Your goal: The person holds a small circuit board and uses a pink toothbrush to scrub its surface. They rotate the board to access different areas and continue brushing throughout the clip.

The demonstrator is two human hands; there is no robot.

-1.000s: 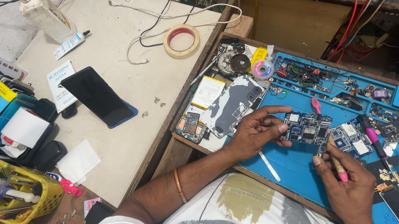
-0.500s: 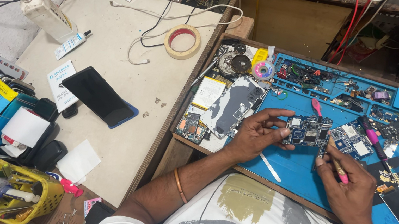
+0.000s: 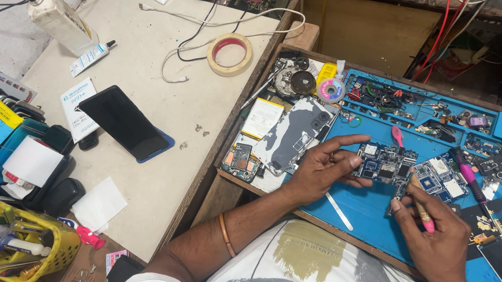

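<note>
The blue work mat (image 3: 385, 221) anchors the scene, and near its middle lies a small blue circuit board (image 3: 386, 164). The person's left hand (image 3: 322, 171) rests on the mat at the board's left edge, thumb and forefinger spread and pinching that edge to steady it. The right hand (image 3: 433, 231) is closed around a thin pink-handled tool (image 3: 421, 206), whose tip sits at the board's lower right corner.

Compared with a second ago, little has moved: the left fingers have closed a touch nearer the board, and the right hand has drawn in so the tool tip meets the board rather than hovering beside it (the work looks to be passing from positioning to actual contact).

A second board (image 3: 440, 182) lies just right of the first. A white plastic stick (image 3: 339, 210) lies on the mat below the left hand. Left of the mat, on the pale table (image 3: 164, 55), sit a dark phone (image 3: 124, 122) and a tape roll (image 3: 229, 53).
</note>
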